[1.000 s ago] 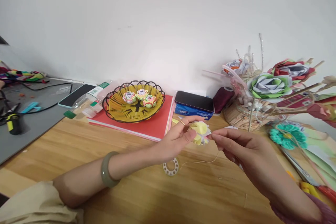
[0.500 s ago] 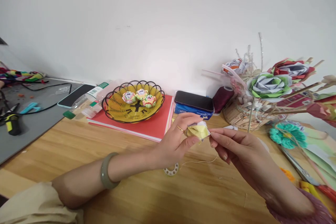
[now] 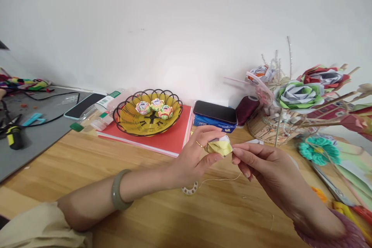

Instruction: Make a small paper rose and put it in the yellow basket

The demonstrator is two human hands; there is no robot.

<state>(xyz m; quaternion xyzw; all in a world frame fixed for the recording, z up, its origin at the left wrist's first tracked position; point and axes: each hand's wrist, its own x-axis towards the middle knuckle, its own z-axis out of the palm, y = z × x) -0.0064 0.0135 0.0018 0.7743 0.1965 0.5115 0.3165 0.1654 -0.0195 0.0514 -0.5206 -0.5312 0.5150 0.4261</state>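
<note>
My left hand (image 3: 197, 157) holds a small yellow-and-white folded paper flower (image 3: 219, 147) between thumb and fingers, above the wooden table. My right hand (image 3: 252, 159) pinches at the flower's right edge with thumb and forefinger; whether it grips a paper tip or something finer I cannot make out. A thin pale thread (image 3: 221, 179) runs across the table below the hands, from near my right fingers towards a white bobbin (image 3: 190, 189) with round holes. The bobbin lies partly behind my left wrist.
A yellow woven basket (image 3: 128, 118) with several small paper flowers (image 3: 157, 104) rests on red paper (image 3: 174, 139). Behind my hands, a phone (image 3: 215, 111) lies on a blue box (image 3: 213, 124). Scissors (image 3: 334, 190) and a paper-flower arrangement (image 3: 299, 95) are at the right.
The yellow flower has turned slightly in my left hand, and its yellow petal now reaches closer to my right fingertips. Both hands stay in nearly the same place.
</note>
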